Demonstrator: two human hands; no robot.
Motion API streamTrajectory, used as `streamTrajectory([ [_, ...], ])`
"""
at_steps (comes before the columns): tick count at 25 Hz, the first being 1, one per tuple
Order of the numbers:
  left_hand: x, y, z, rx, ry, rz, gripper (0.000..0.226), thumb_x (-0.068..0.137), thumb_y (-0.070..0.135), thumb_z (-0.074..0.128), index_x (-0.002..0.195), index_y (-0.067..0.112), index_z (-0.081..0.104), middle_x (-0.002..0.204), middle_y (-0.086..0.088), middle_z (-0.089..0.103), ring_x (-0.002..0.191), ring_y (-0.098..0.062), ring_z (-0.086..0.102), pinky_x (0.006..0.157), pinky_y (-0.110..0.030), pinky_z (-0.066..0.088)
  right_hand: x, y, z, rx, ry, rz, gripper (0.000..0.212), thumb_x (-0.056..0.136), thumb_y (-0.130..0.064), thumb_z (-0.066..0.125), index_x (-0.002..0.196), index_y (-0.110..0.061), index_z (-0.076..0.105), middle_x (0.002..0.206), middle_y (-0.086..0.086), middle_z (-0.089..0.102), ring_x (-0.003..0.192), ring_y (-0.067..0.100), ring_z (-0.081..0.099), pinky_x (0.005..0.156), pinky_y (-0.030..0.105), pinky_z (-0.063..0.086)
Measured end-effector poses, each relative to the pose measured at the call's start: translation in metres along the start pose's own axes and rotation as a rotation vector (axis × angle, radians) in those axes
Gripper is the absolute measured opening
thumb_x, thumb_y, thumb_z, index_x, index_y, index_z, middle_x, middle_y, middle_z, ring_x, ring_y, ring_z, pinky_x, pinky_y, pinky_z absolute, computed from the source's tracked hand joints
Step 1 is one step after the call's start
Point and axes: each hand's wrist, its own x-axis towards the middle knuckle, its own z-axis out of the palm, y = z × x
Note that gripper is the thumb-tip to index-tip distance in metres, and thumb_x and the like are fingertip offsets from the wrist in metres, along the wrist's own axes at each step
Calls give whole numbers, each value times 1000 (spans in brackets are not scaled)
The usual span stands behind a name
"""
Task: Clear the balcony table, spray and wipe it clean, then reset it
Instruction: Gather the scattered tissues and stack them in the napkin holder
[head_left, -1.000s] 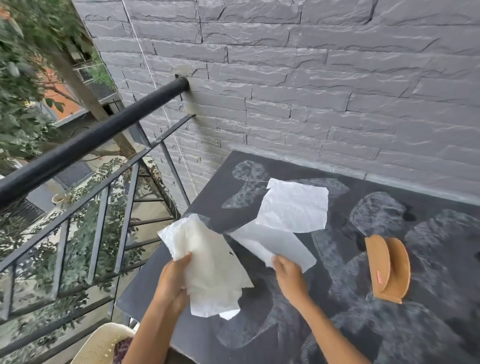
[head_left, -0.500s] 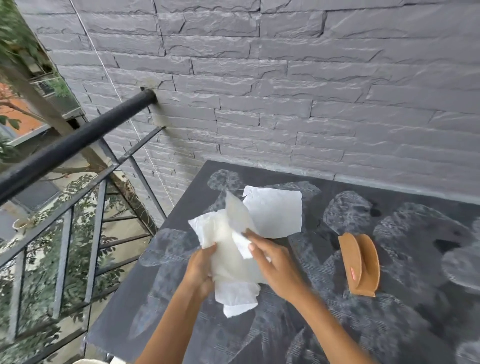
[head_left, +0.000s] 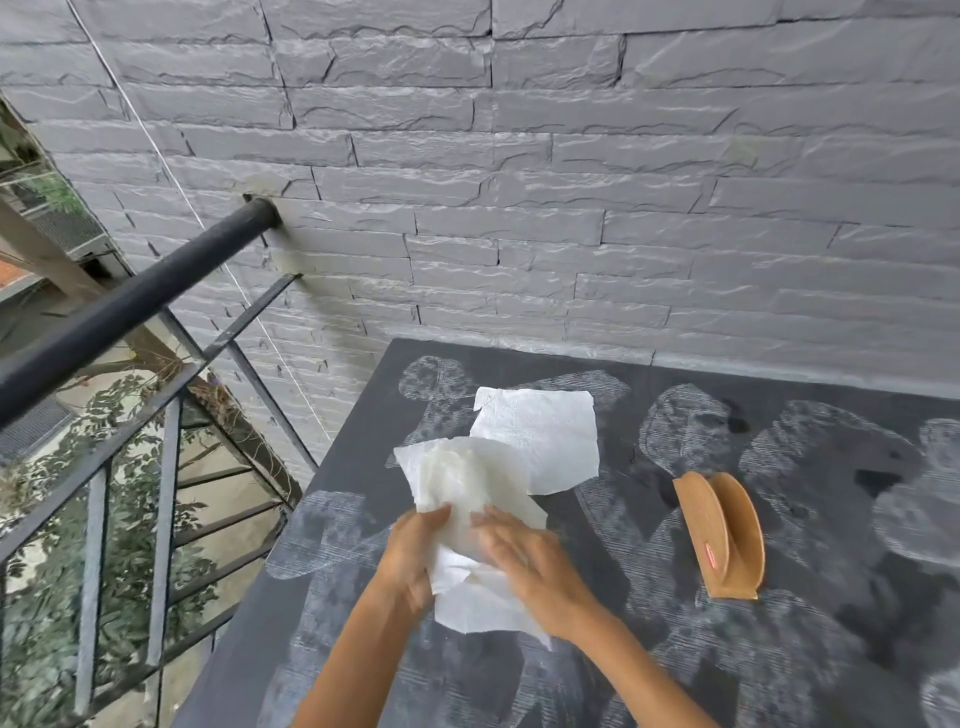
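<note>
Now the bundle of napkins (head_left: 467, 499) sat gathered between both hands, just above the near left part of the table (head_left: 779, 649). A second before, the left hand (head_left: 413, 553) had held the bundle alone out by the table's left edge, while the right hand (head_left: 530, 564) lifted a loose sheet off the surface. Half a second before, that sheet was swinging in toward the bundle. By this moment it had been folded into the rest. The left hand pinched the crumpled stack at its left side, thumb on top. The right hand lay across the stack with fingers mostly straight, pressing it flat, though motion blur hid whether its thumb had hooked underneath.

One last napkin (head_left: 545, 436) lay flat on the table just beyond the bundle, its near edge tucked under the held sheets. To the right, apart from the paper, the wooden napkin holder (head_left: 722, 535) stood upright and empty. Judging by this, clearing was nearly through the loose paper: that single sheet and the holder remained to lift before any spraying. Pale smeared patches covered the dark top. Beyond the left edge ran the black railing (head_left: 135, 306), fixed into the grey stone wall (head_left: 571, 208).
</note>
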Motion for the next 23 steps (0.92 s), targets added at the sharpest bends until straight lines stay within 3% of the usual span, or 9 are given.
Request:
streamTrajectory([
  [2, 6, 2, -11, -21, 35, 5, 24, 91, 8, 50, 106, -6, 61, 77, -17, 73, 66, -28, 71, 50, -30, 54, 23, 18, -7, -80, 207, -17, 26, 95, -31, 51, 111, -16, 66, 108, -9, 63, 89, -8, 56, 83, 13, 39],
  [4, 12, 3, -20, -33, 64, -13, 22, 90, 11, 53, 104, -2, 63, 82, -17, 73, 71, -30, 71, 53, -33, 55, 47, 47, -20, -303, 270, 75, 26, 96, -16, 51, 119, -7, 60, 121, 3, 60, 109, 13, 56, 96, 27, 42],
  [6, 14, 6, -27, -44, 76, -25, 21, 89, 13, 54, 102, 0, 64, 85, -18, 73, 73, -32, 71, 53, -33, 55, 69, 76, -35, -570, 204, 217, 41, 97, -16, 47, 137, -5, 44, 146, 10, 40, 137, 24, 34, 113, 34, 26],
  [9, 18, 8, -38, -69, 69, -29, 20, 89, 15, 54, 99, 1, 65, 84, -18, 74, 73, -31, 71, 51, -33, 55, 90, 109, -41, -862, 22, 248, 42, 98, -20, 46, 138, -7, 40, 145, 12, 41, 134, 28, 35, 110, 39, 28],
  [11, 20, 8, -42, -81, 60, -46, 22, 89, 17, 54, 100, 2, 65, 88, -19, 73, 77, -33, 71, 59, -37, 56, 96, 113, -40, -1034, -20, 191, 26, 96, -19, 51, 119, -11, 59, 122, 8, 59, 114, 26, 52, 99, 37, 38],
  [13, 22, 9, -45, -78, 54, -53, 23, 90, 19, 53, 100, 3, 66, 91, -19, 73, 80, -33, 71, 67, -39, 56, 97, 109, -38, -1160, 0, 150, 3, 81, -11, 70, 80, -14, 71, 78, 2, 68, 76, 20, 62, 76, 29, 47],
  [14, 23, 10, -47, -79, 55, -47, 22, 90, 19, 53, 99, 4, 66, 89, -18, 73, 79, -32, 71, 66, -38, 56, 97, 108, -36, -1173, 61, 156, 14, 73, -5, 76, 64, -12, 69, 62, 1, 64, 61, 18, 59, 64, 28, 48],
  [19, 27, 14, -54, -66, 68, -47, 23, 91, 22, 52, 100, 6, 65, 82, -14, 74, 70, -28, 71, 53, -31, 55, 102, 95, -43, -320, 526, 426, 24, 91, -17, 54, 69, -7, 57, 63, 7, 59, 59, 21, 52, 51, 29, 36],
  [23, 29, 26, -47, -61, 27, -115, 23, 91, 21, 51, 100, 3, 63, 74, -15, 73, 63, -29, 70, 49, -34, 55, 97, 58, -61, 45, 668, 367, 25, 93, -16, 51, 69, -11, 51, 67, -2, 52, 62, 11, 46, 53, 24, 34],
])
